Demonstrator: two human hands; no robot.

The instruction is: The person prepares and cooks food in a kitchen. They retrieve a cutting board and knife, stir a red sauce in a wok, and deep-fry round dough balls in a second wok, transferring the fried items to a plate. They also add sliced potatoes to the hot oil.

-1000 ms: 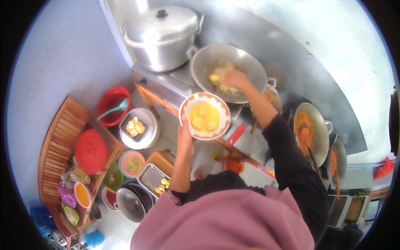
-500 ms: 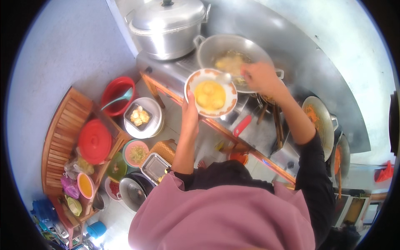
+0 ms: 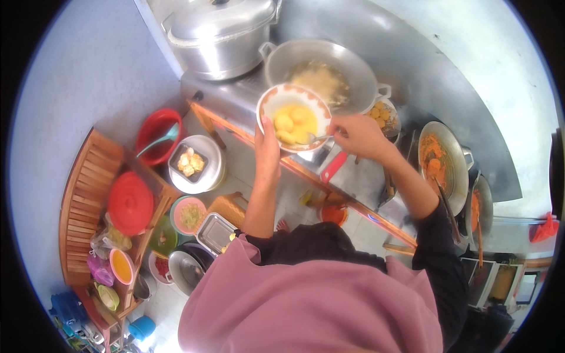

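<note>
My left hand grips the side of a white bowl with an orange-brown patterned rim, tilted over the stove's front edge. Several yellow rounded pieces lie inside it in yellow liquid that looks like beaten egg. A metal spoon is held in my right hand, its head dipped in the bowl among the pieces. Just behind the bowl stands a large two-handled wok, where pale food fries in bubbling oil.
A lidded aluminium pot stands at the back left. To the right are a strainer with yellow fried pieces, a wok of orange shredded food and another wok. A red handle juts past the wooden stove edge. Tubs and a red lid sit lower left.
My right hand has come back from over the wok, bringing the spoon down into the bowl. The bowl now tips more to the right, and the whole view has shifted slightly.
</note>
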